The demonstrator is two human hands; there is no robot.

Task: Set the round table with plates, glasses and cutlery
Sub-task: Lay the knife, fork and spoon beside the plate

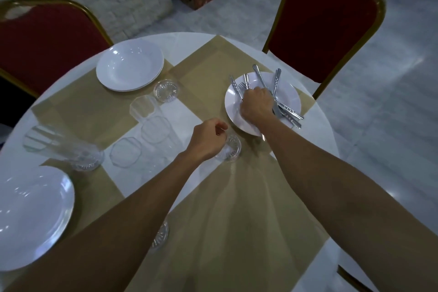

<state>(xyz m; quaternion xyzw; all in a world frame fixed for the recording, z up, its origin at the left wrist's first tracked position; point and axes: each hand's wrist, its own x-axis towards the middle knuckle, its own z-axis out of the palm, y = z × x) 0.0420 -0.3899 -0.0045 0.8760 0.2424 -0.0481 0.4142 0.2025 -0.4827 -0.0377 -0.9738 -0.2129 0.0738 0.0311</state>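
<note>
A white plate (290, 92) at the right of the round table (315, 142) holds a loose pile of forks and knives (288, 111). My right hand (257, 106) is curled over the pile and grips some of the cutlery. My left hand (208, 142) holds the rim of a clear glass (231, 149) standing just left of that plate. Two more white plate stacks sit at the far left (129, 64) and near left (30, 216). Several clear glasses (151, 123) stand in the middle, and one (62, 147) lies tilted at the left.
Beige placemats (94, 111) cover the table under the settings. Two red chairs with gold frames stand behind the table, one at the left (45, 40) and one at the right (327, 19). Another glass (161, 234) stands partly hidden under my left forearm.
</note>
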